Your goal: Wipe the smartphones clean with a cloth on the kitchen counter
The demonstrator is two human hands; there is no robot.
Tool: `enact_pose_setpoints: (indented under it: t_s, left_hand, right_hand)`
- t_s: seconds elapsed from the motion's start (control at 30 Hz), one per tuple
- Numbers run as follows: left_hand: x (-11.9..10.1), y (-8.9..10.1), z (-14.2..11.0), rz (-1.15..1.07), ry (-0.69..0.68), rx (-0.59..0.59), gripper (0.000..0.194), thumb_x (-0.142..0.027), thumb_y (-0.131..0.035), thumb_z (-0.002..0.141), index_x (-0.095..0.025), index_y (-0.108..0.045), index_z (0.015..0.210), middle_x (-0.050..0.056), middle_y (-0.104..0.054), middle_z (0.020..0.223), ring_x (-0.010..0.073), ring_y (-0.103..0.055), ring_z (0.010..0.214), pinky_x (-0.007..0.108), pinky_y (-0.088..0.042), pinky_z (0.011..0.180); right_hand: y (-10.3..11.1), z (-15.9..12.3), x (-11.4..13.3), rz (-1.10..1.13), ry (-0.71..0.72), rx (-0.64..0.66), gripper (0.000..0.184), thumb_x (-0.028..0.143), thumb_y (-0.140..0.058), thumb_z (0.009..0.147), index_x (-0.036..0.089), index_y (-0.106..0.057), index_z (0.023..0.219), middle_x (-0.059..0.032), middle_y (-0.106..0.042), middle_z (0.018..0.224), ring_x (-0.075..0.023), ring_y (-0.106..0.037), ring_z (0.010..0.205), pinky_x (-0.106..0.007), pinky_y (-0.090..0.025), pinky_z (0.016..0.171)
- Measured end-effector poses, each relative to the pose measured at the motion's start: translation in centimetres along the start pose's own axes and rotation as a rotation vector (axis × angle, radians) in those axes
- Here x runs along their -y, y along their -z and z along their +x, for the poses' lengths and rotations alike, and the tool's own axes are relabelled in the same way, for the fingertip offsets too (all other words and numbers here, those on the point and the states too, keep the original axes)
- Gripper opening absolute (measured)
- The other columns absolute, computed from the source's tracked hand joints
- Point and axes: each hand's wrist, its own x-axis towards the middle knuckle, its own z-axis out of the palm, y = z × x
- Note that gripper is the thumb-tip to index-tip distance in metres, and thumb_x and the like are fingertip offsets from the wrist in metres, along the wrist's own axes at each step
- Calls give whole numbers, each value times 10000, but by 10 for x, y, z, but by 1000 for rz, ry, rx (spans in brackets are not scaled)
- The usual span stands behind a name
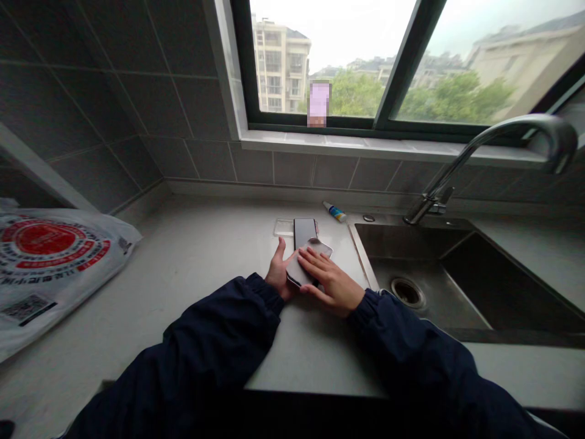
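Note:
My left hand (276, 272) holds a phone (298, 275) from its left side and from below, with the thumb sticking up. The phone has rounded corners, a pale grey upper face and a dark edge, and lies tilted over the counter. Across that face my right hand (336, 285) rests flat, its fingers stretched out and hiding much of the surface. Just beyond the phone lies a flat grey rectangle with a black border (304, 230), partly covered. Beside and partly under it is a clear, thin case-like piece (283, 227).
A small white, blue and yellow tube (335, 211) lies near the back of the white counter (210, 244). On the right are a steel sink (406, 256) and a curved faucet (457, 161). A white plastic bag with red print (55, 256) sits at the left.

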Motion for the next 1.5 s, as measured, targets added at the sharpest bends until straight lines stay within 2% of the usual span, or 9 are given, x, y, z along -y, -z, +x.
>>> enact_pose_setpoints:
  t_s: [0.07,0.13,0.2,0.27,0.4,0.8,1.0,1.2,1.5]
  left_hand:
    - [-3,4,2,-16,50,8,967,-811,-218,898,-99,-385,1530,233,-636,1290,355,-638,1178,503,-413,1086]
    - [-5,6,3,-17,98,9,1006,-827,-196,887,-79,-364,1539,244,-633,1290,369,-634,1182,517,-402,1092]
    - [-5,5,2,-22,94,11,992,-816,-199,895,-82,-364,1541,241,-633,1292,368,-634,1182,513,-406,1090]
    - [-3,1,-1,-35,33,12,932,-789,-237,914,-112,-379,1539,222,-636,1299,349,-640,1176,489,-426,1077]
    - [0,-9,-5,-45,59,33,872,-757,-210,939,-147,-404,1531,199,-644,1299,341,-654,1142,489,-471,1019]
    - [1,1,1,-33,76,91,922,-779,-211,926,-107,-413,1526,216,-610,1350,350,-606,1227,467,-431,1059]
    - [1,-3,0,-41,70,98,900,-761,-190,940,-111,-421,1518,206,-618,1341,335,-617,1217,449,-432,1060]
    - [2,-4,0,0,61,65,890,-750,-206,946,-96,-433,1506,212,-632,1312,336,-625,1201,449,-448,1042]
    - [3,-3,1,18,72,100,896,-760,-214,939,-103,-436,1506,212,-626,1318,338,-623,1196,448,-457,1028]
  right_hand:
    - [1,-1,10,53,116,52,694,529,-491,1006,159,-352,1577,-168,-354,1615,-336,-251,1533,-608,-259,1219]
    - [2,-1,12,83,156,63,653,520,-488,1010,185,-390,1562,-145,-392,1601,-320,-283,1525,-592,-268,1224]
    - [3,0,7,78,129,44,610,503,-454,1027,182,-425,1544,-142,-409,1592,-310,-310,1516,-578,-283,1224]
    - [3,0,-4,23,29,-11,602,495,-409,1042,165,-422,1545,-159,-383,1602,-326,-296,1520,-598,-294,1214]
    - [0,0,-19,-46,-116,-93,637,525,-386,1040,161,-390,1563,-174,-327,1625,-339,-275,1527,-615,-288,1210]
    - [-5,0,-20,-29,-147,-48,727,598,-347,1026,114,-373,1567,-198,-310,1631,-349,-254,1534,-598,-267,1225]
    - [-6,0,-24,-34,-124,-61,713,575,-358,1030,89,-400,1550,-211,-332,1621,-345,-266,1531,-582,-262,1233]
    - [-9,-1,-27,-20,-112,-93,653,543,-414,1027,173,-390,1565,-165,-351,1625,-338,-283,1527,-595,-282,1224]
    - [-8,-2,-24,-20,-137,-73,676,562,-399,1026,151,-394,1561,-187,-341,1625,-352,-279,1526,-608,-289,1216]
